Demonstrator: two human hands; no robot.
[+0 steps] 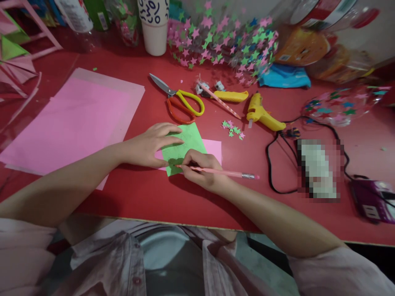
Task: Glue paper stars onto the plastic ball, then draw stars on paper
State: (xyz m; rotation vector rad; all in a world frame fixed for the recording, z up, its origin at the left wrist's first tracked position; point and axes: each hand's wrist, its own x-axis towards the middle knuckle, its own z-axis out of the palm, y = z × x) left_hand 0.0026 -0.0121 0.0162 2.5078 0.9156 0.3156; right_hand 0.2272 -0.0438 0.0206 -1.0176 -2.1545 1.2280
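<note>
A small green paper (187, 137) lies on a pink paper piece (214, 149) near the front of the red table. My left hand (151, 146) rests flat with fingers spread on the green paper's left side. Closed around a pink pencil (230, 172), my right hand (203, 168) leans on the paper's lower right. The pencil's tip touches the green paper near its lower edge, and its eraser end points right. Faint lines show on the green paper. Just beyond it lie scissors (171, 92) with one red and one yellow handle.
Large pink sheets (83, 119) cover the left side. Behind my right hand are small paper stars (233, 130), a yellow cutter (231, 96), a striped pencil (220, 100) and a yellow glue gun (262, 113) with a black cord. A white cup (155, 37) and star-filled bags (216, 41) stand at the back.
</note>
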